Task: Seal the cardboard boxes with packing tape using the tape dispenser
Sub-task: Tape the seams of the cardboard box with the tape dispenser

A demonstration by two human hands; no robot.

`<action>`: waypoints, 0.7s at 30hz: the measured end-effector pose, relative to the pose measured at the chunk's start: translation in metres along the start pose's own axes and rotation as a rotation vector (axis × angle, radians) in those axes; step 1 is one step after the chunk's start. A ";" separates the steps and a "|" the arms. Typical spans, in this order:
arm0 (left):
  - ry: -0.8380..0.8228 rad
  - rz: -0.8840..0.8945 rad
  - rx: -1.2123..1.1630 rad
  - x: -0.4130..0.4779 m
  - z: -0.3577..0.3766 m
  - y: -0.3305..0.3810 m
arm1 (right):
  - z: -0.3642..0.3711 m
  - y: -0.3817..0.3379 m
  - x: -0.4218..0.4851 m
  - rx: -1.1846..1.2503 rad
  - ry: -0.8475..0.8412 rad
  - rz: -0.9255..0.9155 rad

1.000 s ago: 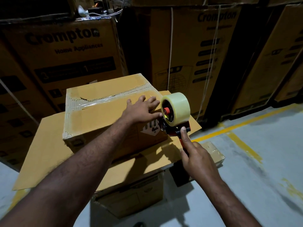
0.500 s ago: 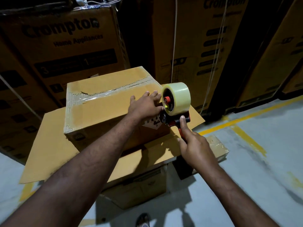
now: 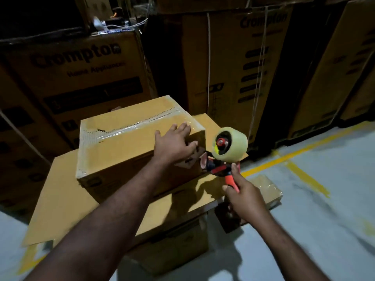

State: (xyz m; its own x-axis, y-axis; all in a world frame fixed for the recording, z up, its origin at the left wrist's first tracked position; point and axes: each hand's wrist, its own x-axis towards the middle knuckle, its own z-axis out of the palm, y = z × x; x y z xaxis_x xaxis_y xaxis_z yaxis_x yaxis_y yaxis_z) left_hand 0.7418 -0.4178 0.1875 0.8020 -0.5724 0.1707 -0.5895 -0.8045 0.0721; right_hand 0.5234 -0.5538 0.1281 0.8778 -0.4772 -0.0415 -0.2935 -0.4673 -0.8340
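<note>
A brown cardboard box [image 3: 121, 147] sits on a flat cardboard sheet [image 3: 60, 191], with clear tape running along its top seam and down its left end. My left hand [image 3: 174, 145] lies on the box's near right corner, fingers spread over the top edge and side. My right hand [image 3: 243, 199] grips the orange handle of the tape dispenser [image 3: 225, 155]. Its pale roll of tape is raised just off the box's right end, apart from the cardboard.
Tall printed cartons [image 3: 77, 74] stand stacked close behind and to the left. A larger box [image 3: 178, 244] supports the sheet from below. A small wrapped box [image 3: 267, 189] lies on the grey floor to the right, near yellow floor lines [image 3: 300, 171].
The dispenser has pulled away from the box's right end, to the right and slightly down. My left hand has slid over the corner onto the box's side.
</note>
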 end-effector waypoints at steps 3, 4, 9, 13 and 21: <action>0.076 -0.015 0.000 -0.001 0.001 -0.015 | -0.017 0.000 0.004 0.373 0.000 0.137; 0.090 -0.009 0.004 -0.002 0.001 -0.019 | -0.021 -0.001 0.005 0.520 -0.014 0.183; 0.150 0.076 0.053 -0.020 0.002 -0.054 | -0.037 -0.006 0.017 0.834 -0.081 0.235; 0.117 0.167 0.043 -0.043 -0.005 -0.105 | -0.022 -0.013 0.029 0.785 -0.104 0.191; 0.132 0.112 -0.080 -0.085 -0.014 -0.170 | 0.062 -0.035 0.082 0.669 -0.158 0.117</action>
State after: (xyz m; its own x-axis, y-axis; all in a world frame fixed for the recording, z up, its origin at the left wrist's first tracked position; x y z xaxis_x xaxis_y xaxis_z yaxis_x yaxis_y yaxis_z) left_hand 0.7724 -0.2296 0.1746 0.7147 -0.6274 0.3093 -0.6841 -0.7190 0.1222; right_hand 0.6291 -0.5303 0.1196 0.9139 -0.3592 -0.1892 -0.1379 0.1636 -0.9768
